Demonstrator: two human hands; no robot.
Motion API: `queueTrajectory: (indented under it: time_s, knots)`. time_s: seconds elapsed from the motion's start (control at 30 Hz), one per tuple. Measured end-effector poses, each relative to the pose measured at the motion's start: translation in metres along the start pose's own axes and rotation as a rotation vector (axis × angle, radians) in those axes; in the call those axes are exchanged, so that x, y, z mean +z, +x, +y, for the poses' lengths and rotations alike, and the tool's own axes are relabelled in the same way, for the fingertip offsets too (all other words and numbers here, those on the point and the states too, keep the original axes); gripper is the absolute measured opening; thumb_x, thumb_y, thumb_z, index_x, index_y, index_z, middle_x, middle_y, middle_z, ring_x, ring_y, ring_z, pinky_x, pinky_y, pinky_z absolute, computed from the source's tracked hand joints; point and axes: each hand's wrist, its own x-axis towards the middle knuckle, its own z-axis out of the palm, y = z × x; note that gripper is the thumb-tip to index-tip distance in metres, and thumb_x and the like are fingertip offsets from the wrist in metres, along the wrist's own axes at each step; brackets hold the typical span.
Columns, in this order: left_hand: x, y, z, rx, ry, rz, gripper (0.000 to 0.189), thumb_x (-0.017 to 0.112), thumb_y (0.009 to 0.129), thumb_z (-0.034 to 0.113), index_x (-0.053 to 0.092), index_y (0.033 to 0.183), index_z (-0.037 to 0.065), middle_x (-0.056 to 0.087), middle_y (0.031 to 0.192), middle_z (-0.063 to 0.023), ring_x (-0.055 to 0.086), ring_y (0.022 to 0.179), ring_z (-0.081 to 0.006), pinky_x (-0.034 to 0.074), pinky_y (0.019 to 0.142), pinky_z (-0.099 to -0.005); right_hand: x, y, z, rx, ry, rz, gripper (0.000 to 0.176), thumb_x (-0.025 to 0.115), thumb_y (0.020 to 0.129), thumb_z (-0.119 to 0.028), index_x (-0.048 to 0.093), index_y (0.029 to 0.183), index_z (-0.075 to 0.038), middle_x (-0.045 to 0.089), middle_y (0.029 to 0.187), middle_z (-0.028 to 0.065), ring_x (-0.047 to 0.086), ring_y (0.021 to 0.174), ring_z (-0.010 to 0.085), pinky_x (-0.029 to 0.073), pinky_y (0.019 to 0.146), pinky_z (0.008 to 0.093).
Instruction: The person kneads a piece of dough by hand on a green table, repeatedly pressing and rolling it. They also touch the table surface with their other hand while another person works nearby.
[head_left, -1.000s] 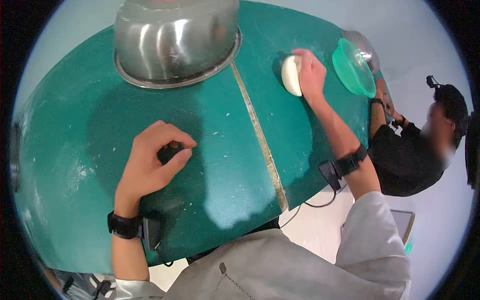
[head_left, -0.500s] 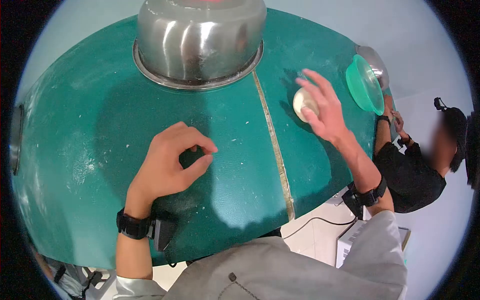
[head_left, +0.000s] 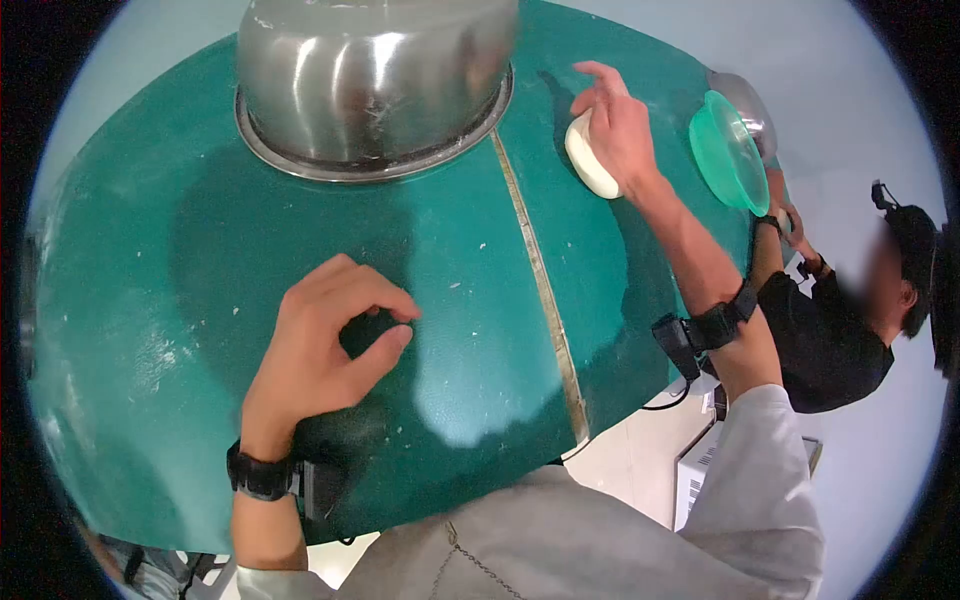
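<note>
A pale, smooth lump of dough (head_left: 588,158) lies on the green table (head_left: 480,370), longer than it is wide. Over its right side rests my right hand (head_left: 620,135), palm down, with curled fingers gripping it and partly hiding it. Further left and nearer to me, my left hand (head_left: 325,340) is curled just above the table. Its thumb tip and index fingertip meet in a loose ring, and nothing shows between them.
An overturned large metal bowl (head_left: 370,90) stands at the back left of the dough. A green plastic basin (head_left: 715,160) sits at the right edge, beside another metal bowl (head_left: 750,110). Beyond it is a person in black (head_left: 825,350). A tan strip (head_left: 540,280) crosses the table.
My right hand has moved away from me with the dough, which now looks longer instead of round. My left hand has shifted slightly left, its thumb and index tips closer together.
</note>
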Motion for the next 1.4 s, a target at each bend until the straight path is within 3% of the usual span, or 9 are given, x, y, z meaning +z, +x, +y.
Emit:
queueTrajectory:
  time_s: [0.17, 0.33, 0.5, 0.67, 0.77, 0.93, 1.17, 1.33, 1.4]
  knots:
    - [0.001, -0.004, -0.002, 0.033, 0.045, 0.012, 0.014, 0.074, 0.077, 0.005, 0.07, 0.091, 0.007, 0.069, 0.085, -0.0064, 0.06, 0.078, -0.0247, 0.049, 0.072, -0.0351, -0.004, -0.025, 0.02, 0.018, 0.086, 0.124, 0.031, 0.037, 0.108, -0.013, 0.05, 0.135, -0.006, 0.074, 0.109, 0.014, 0.072, 0.092, 0.0295, 0.055, 0.081, 0.0378]
    - [0.002, -0.008, -0.005, 0.007, 0.028, 0.012, 0.014, 0.074, 0.079, 0.007, 0.071, 0.092, 0.009, 0.07, 0.087, -0.0054, 0.063, 0.082, -0.0245, 0.048, 0.076, -0.0366, -0.035, -0.069, 0.001, -0.005, 0.137, 0.091, 0.027, 0.046, 0.104, -0.018, 0.065, 0.117, -0.003, 0.072, 0.113, 0.0156, 0.07, 0.1, 0.0358, 0.055, 0.083, 0.0439]
    - [0.004, -0.008, -0.006, 0.008, -0.008, 0.048, 0.01, 0.073, 0.08, 0.007, 0.071, 0.091, 0.008, 0.069, 0.084, -0.0052, 0.061, 0.077, -0.0218, 0.05, 0.07, -0.0347, -0.078, -0.094, -0.017, -0.111, -0.239, 0.001, 0.026, 0.052, 0.099, -0.021, 0.073, 0.099, -0.006, 0.069, 0.095, 0.0157, 0.068, 0.091, 0.0341, 0.053, 0.081, 0.0429]
    - [0.003, -0.006, -0.003, -0.002, 0.014, 0.029, 0.013, 0.074, 0.079, 0.006, 0.071, 0.091, 0.008, 0.07, 0.085, -0.0058, 0.061, 0.077, -0.0229, 0.05, 0.07, -0.0347, -0.05, -0.078, -0.042, -0.59, -0.294, 0.233, 0.019, 0.061, 0.092, -0.025, 0.073, 0.091, -0.011, 0.065, 0.085, 0.0109, 0.065, 0.078, 0.0295, 0.052, 0.064, 0.0411]
    - [0.001, -0.001, -0.001, 0.008, 0.02, 0.012, 0.013, 0.073, 0.078, 0.005, 0.071, 0.091, 0.007, 0.07, 0.086, -0.0062, 0.061, 0.078, -0.0237, 0.05, 0.07, -0.0347, -0.032, -0.065, -0.028, -0.427, -0.32, 0.036, 0.029, 0.057, 0.097, -0.03, 0.073, 0.085, -0.01, 0.068, 0.075, 0.0107, 0.067, 0.07, 0.0307, 0.051, 0.062, 0.0413]
    - [0.001, 0.0, 0.0, -0.019, 0.026, -0.04, 0.014, 0.073, 0.076, 0.003, 0.07, 0.09, 0.006, 0.07, 0.086, -0.007, 0.061, 0.079, -0.0247, 0.049, 0.072, -0.0351, -0.009, 0.003, 0.007, -0.158, -0.493, 0.183, 0.045, 0.054, 0.102, -0.043, 0.066, 0.071, -0.013, 0.06, 0.058, 0.0141, 0.062, 0.057, 0.0373, 0.047, 0.053, 0.0483]
    - [-0.001, 0.002, 0.003, -0.031, 0.018, -0.031, 0.017, 0.074, 0.075, 0.002, 0.071, 0.091, 0.006, 0.07, 0.087, -0.0074, 0.061, 0.08, -0.0262, 0.049, 0.075, -0.0363, 0.002, 0.015, 0.033, -0.056, -0.519, 0.275, 0.046, 0.046, 0.103, -0.044, 0.067, 0.076, -0.014, 0.066, 0.063, 0.0145, 0.067, 0.061, 0.0394, 0.052, 0.056, 0.0528]
    - [-0.001, 0.0, 0.002, 0.001, 0.041, -0.014, 0.015, 0.074, 0.076, 0.003, 0.071, 0.091, 0.007, 0.07, 0.086, -0.0064, 0.061, 0.08, -0.0248, 0.049, 0.073, -0.0354, -0.013, -0.009, 0.025, 0.041, -0.379, 0.061, 0.037, 0.042, 0.102, -0.037, 0.069, 0.111, -0.013, 0.071, 0.11, 0.0146, 0.066, 0.104, 0.0353, 0.052, 0.087, 0.0517]
    - [0.0, -0.002, 0.004, -0.012, 0.031, -0.009, 0.014, 0.074, 0.077, 0.004, 0.071, 0.091, 0.007, 0.07, 0.086, -0.0061, 0.061, 0.08, -0.0244, 0.049, 0.072, -0.0351, -0.009, -0.021, 0.041, -0.008, -0.287, 0.042, 0.038, 0.041, 0.103, -0.036, 0.07, 0.112, -0.012, 0.071, 0.109, 0.0142, 0.066, 0.105, 0.0354, 0.051, 0.089, 0.0503]
